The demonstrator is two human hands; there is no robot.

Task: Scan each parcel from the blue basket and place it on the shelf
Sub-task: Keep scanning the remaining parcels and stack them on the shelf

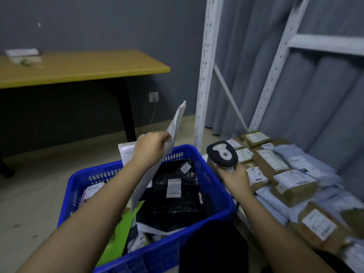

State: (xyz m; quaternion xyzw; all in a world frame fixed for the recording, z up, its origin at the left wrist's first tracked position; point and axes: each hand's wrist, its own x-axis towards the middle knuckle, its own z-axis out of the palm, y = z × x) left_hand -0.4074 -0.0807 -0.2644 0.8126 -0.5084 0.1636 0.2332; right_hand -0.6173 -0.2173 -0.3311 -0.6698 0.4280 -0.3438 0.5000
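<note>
While the left hand (150,147) pinches a white mailer (173,133) by its edge, lifted above the far rim of the blue basket (214,186), the right hand (235,179) grips a scanner (222,156) by the handle — head tilted toward the mailer. Black parcels (173,186) and a green one (120,231) fill the basket. Just right, brown and pale parcels (291,182) crowd the shelf (206,75) up to its front edge. A desk (78,67) stands well behind — open floor between.

Basket (212,211) left of shelf (208,75), table (84,67) behind w/ parcels (173,186) inside
</note>
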